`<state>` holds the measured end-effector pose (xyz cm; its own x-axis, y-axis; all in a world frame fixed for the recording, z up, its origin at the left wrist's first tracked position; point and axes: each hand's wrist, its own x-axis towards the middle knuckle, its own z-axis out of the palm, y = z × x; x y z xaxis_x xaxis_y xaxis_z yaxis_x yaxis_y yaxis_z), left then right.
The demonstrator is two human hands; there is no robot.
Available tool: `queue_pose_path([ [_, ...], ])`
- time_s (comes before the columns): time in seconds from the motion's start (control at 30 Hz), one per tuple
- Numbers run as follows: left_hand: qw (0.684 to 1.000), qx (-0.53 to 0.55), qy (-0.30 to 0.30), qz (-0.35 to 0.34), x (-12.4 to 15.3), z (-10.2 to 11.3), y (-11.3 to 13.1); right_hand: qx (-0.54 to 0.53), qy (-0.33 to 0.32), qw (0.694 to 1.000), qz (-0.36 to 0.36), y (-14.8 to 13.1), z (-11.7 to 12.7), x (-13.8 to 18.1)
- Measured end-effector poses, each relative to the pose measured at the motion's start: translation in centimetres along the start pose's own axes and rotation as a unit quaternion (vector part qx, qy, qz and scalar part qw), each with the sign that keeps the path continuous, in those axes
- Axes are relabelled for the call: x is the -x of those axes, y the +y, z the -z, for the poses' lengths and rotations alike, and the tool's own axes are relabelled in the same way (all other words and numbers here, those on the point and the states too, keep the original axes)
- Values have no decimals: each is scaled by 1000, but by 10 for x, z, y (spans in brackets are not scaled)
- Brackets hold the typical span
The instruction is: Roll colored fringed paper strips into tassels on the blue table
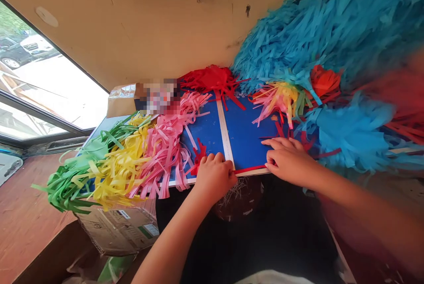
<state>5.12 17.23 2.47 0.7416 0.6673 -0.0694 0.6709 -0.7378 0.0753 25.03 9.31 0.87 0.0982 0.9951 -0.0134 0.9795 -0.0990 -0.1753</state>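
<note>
A narrow red paper strip [250, 169] stretches along the front edge of the blue table [247, 138], between my two hands. My left hand [215, 176] is closed around its left part, and red fringe [198, 156] sticks out beyond the knuckles. At the strip's other end, my right hand [286, 160] pinches it low down, with the index finger stretched out over the tabletop. The exact grip of the right fingertips is partly hidden. More red strips [280, 129] lie just past the right hand.
Green [92, 151], yellow [122, 169] and pink fringe bundles [165, 142] lie on the left. A red pile [212, 78] sits at the back, a multicoloured bundle [281, 98] right of it. Blue fringe [314, 32] heaps against the wall. Below stands a cardboard box [119, 229].
</note>
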Motion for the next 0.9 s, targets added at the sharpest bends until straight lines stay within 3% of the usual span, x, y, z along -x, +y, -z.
queue_pose_path([
  [0.13, 998, 33, -18, -57, 0, 3, -9, -36, 3, 999, 18, 10, -6, 0],
  [0.27, 996, 26, 16, -83, 2, 1, -13, -42, 30, 998, 44, 15, -11, 3],
  [0.4, 995, -12, 44, -94, -1, 0, 0, 0, 100, 992, 72, 9, -12, 7],
  [0.57, 988, -27, 32, -147, -11, 0, 19, 18, 151, 984, 93, -1, -8, 12],
  [0.9, 990, -13, 25, -137, -11, -6, 17, -11, 124, 985, 116, -18, -6, 6],
])
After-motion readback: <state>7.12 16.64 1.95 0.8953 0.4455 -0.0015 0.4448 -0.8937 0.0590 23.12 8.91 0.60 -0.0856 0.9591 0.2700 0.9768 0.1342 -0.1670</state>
